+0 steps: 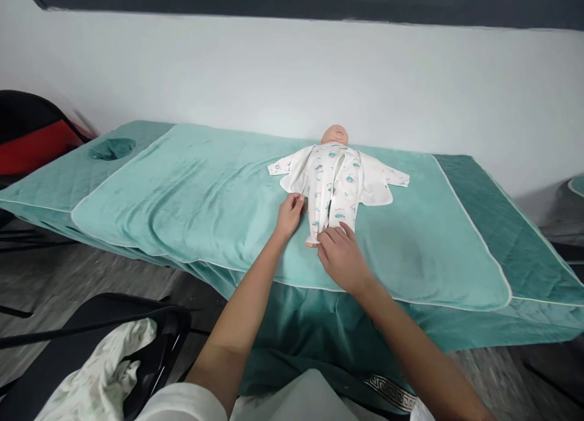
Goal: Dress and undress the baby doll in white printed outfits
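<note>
My right fingers cover the end of one leg of the doll, hiding that foot, and I can't tell whether they pinch the suit or only touch it. Nor can I tell whether my left fingers touch it. The suit hides the doll's trunk; its print is too small to make out. My view cuts off the red chair at left and the cloth below.

- Dressed doll lying on the green bed, head at the far edge.
- Right hand at its leg ends, toward the near edge; left hand just beside.
- Crumpled cloth on a chair, off the near edge.
</note>
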Demonstrator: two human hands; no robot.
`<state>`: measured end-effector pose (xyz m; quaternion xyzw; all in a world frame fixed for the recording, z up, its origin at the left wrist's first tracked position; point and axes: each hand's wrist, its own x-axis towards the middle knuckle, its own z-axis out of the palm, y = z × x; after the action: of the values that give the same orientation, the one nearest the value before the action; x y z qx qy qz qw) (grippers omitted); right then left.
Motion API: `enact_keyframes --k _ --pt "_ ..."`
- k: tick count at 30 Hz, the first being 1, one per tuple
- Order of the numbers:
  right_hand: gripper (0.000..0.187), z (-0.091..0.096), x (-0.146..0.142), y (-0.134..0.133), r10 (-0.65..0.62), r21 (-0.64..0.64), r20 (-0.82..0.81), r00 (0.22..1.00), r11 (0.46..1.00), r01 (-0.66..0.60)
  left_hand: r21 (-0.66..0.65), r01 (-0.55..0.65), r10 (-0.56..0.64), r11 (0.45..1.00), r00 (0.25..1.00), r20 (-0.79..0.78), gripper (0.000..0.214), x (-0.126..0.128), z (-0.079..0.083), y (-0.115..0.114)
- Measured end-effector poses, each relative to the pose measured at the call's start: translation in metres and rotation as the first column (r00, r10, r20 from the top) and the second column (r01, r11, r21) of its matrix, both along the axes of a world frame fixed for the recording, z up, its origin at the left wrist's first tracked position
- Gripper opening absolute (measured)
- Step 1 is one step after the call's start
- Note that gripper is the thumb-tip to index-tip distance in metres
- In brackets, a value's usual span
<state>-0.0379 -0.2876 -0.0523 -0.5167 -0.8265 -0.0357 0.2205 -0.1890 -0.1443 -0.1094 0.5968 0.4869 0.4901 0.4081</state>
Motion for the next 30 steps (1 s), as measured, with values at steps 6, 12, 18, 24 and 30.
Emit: enact_keyframes --k 6,12,18,24,30 --pt "0.028 -0.018 0.035 -0.004 -0.133 0.024 -0.254 0.958 0.989 0.144 0.017 0.020 -0.018 1.000 0.995 -0.098 0.021 -0.001 -0.001 -0.001" --pt "0.023 -0.049 0.051 0.001 -0.315 -0.082 -0.225 0.922 0.949 0.305 0.029 0.009 -0.004 1.000 0.987 -0.160 0.024 -0.001 0.000 -0.001" --pt "0.008 -0.034 0.051 0.009 -0.208 -0.087 -0.333 0.920 0.978 0.189 0.042 -0.009 0.017 0.999 0.983 -0.183 0.022 -0.001 0.002 -0.002" --pt "0.010 -0.005 0.062 -0.013 0.020 -0.134 -0.426 0.904 0.987 -0.085 0.092 0.001 0.027 0.996 0.952 -0.306 0.019 0.001 -0.003 0.000" --pt "0.011 -0.012 0.089 0.003 -0.060 -0.261 -0.510 0.858 0.961 -0.088 0.344 0.018 0.209 0.939 0.765 -0.610 0.038 0.006 -0.007 0.004"
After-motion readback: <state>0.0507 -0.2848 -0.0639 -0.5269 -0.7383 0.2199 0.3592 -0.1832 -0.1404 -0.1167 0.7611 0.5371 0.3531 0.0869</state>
